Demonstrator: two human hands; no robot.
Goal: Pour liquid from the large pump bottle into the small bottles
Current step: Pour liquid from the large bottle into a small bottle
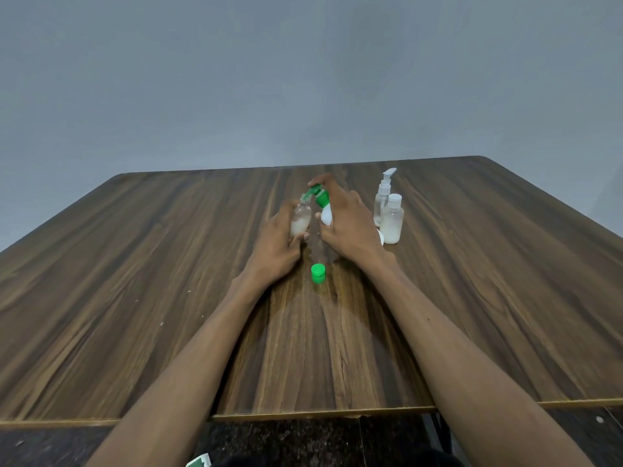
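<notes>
Toward the counter's [135,264] far edge, the left hand [276,251] grips a small bottle [301,220] tilted under the spout; the right hand [347,227] grasps and presses the pump bottle [326,214], filling it.

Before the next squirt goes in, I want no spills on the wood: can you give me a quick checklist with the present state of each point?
1. Small bottle gripped by the left hand: ok.
2. Large pump bottle held by the right hand, a finger on the green pump head: ok.
3. Pump spout over the small bottle's mouth: looks ok, but blurred.
4. Room left in the small bottle: ok, liquid fills only the lower part.
5. Green cap out of the way on the table: ok.
6. Table dry under the bottles: cannot tell.
</notes>
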